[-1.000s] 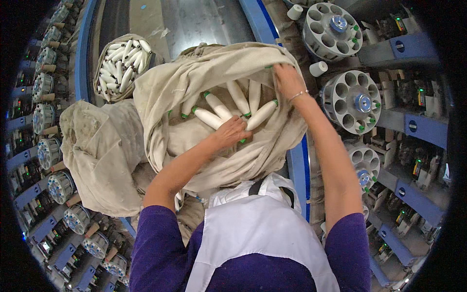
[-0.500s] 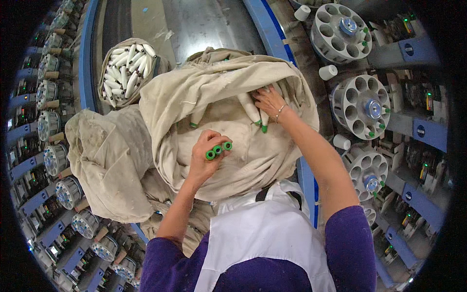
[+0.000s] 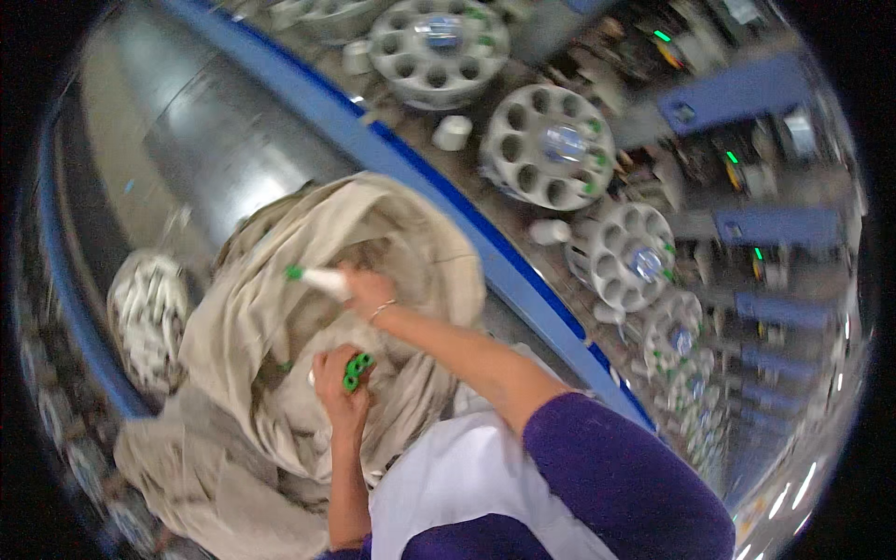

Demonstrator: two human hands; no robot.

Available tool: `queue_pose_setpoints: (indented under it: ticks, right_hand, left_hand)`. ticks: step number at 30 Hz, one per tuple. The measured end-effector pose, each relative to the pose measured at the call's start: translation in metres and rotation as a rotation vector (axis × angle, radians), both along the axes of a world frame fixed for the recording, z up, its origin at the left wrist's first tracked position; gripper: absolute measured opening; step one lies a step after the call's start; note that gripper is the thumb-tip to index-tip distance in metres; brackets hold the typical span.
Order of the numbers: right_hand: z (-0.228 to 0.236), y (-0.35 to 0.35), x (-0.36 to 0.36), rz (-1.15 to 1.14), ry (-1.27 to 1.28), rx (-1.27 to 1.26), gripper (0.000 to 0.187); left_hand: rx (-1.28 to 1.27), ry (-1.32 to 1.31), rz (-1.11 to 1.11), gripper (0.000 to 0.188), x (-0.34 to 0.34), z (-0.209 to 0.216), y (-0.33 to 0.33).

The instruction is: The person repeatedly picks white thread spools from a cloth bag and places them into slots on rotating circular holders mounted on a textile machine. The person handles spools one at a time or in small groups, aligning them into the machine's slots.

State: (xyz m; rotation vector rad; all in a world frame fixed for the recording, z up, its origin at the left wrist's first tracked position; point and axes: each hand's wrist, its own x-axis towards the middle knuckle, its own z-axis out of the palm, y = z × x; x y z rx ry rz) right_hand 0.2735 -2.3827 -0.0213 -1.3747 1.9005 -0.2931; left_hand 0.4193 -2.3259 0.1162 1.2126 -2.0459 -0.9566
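A large beige cloth sack (image 3: 439, 224) stands wide-mouthed in front of me, its rim folded over. Inside its mouth, my right hand (image 3: 368, 293) is closed round a white yarn bobbin (image 3: 325, 280), whose green tip points left. Nearer to me, over the sack's front part, my left hand (image 3: 336, 383) grips several bobbins with green tube ends (image 3: 357, 371) facing up; their bodies are mostly hidden by the fingers. Another green tip shows faintly in the sack, left of my left hand. The picture is smeared by motion.
A smaller sack of white bobbins (image 3: 151, 313) stands at the left. Slack beige cloth (image 3: 201, 467) lies at the lower left. Along the right, beyond a blue rail (image 3: 509, 266), run machines with round multi-hole magazines (image 3: 527, 177) and white cones (image 3: 453, 133).
My view has swung to the right, showing more of the right-hand machines. My right hand has lifted a bobbin from inside the sack; my left hand keeps its bobbins.
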Motion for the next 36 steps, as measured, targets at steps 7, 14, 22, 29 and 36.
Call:
queue_pose_setpoints:
  ticks: [7, 14, 22, 29, 36]
  right_hand:
    - [0.024, 0.024, -0.038, 0.164, -0.212, 0.272, 0.055]
    - [0.111, 0.104, -0.133, -0.020, -0.854, -0.070, 0.081]
    - [0.175, 0.133, -0.205, 0.024, -1.186, -0.317, 0.067]
    - [0.187, 0.204, -0.276, 0.064, -1.106, -0.187, 0.055]
    - [0.169, 0.316, -0.338, -0.168, 0.562, 0.021, 0.044]
  left_hand:
    - [-0.023, -0.029, 0.024, 0.021, 0.003, -0.002, -0.004]
    - [0.388, 0.279, 0.130, 0.050, -0.017, 0.054, -0.044]
    - [0.666, 0.526, -0.174, 0.059, -0.135, 0.115, -0.045]
    - [0.799, 0.711, -0.246, 0.051, -0.209, 0.136, -0.033]
    - [-0.096, 0.322, -0.584, 0.024, -0.251, 0.158, -0.065]
